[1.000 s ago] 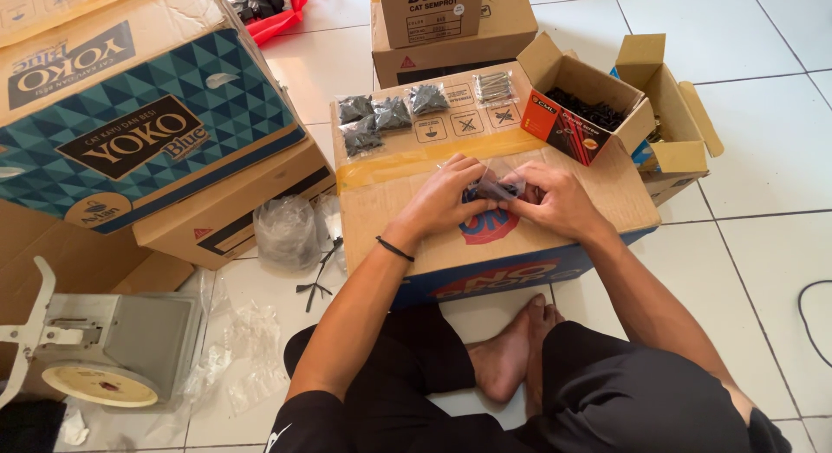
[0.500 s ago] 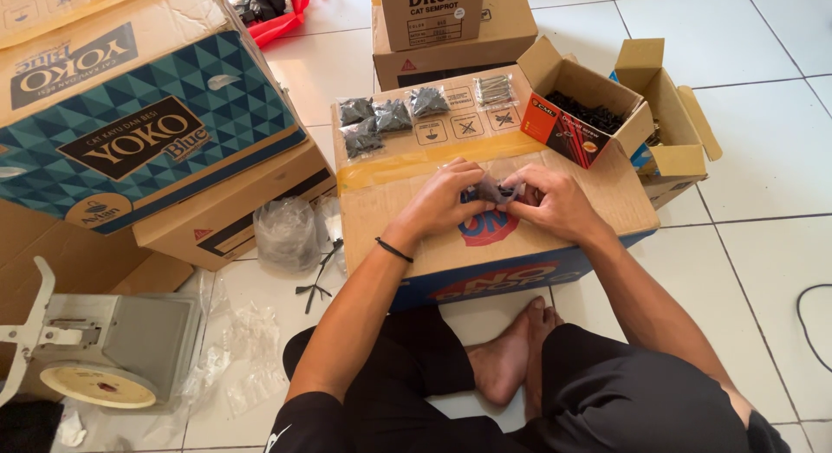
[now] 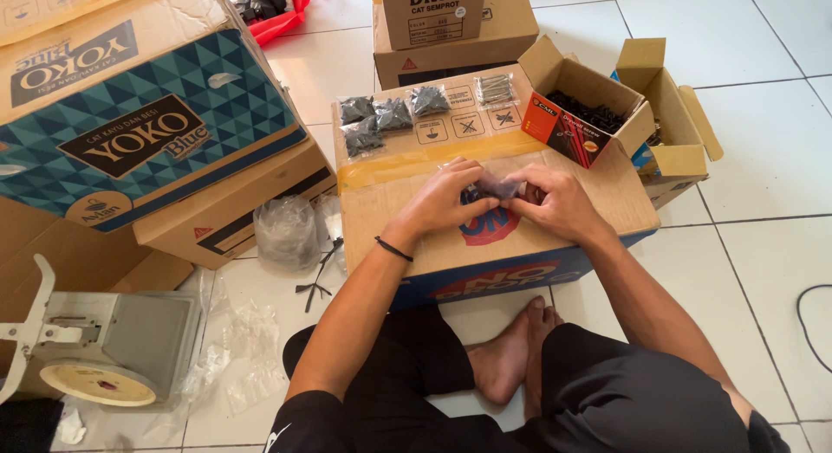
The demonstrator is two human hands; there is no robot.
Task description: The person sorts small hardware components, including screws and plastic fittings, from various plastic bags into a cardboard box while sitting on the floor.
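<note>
My left hand and my right hand meet over a taped cardboard box and together grip a small clear plastic bag of dark screws. Fingers of both hands pinch the bag's top edge. At the far side of the box top lie several filled bags of dark screws and one bag of silvery screws. An open red and brown carton of loose black screws stands at the box's far right corner.
A big blue patterned box on brown cartons is at the left. A weighing scale and crumpled clear bags lie on the tiled floor at lower left. More cartons stand beyond, an open carton at right.
Both hands have stayed together on the small bag, with only slight finger movement around its top.
</note>
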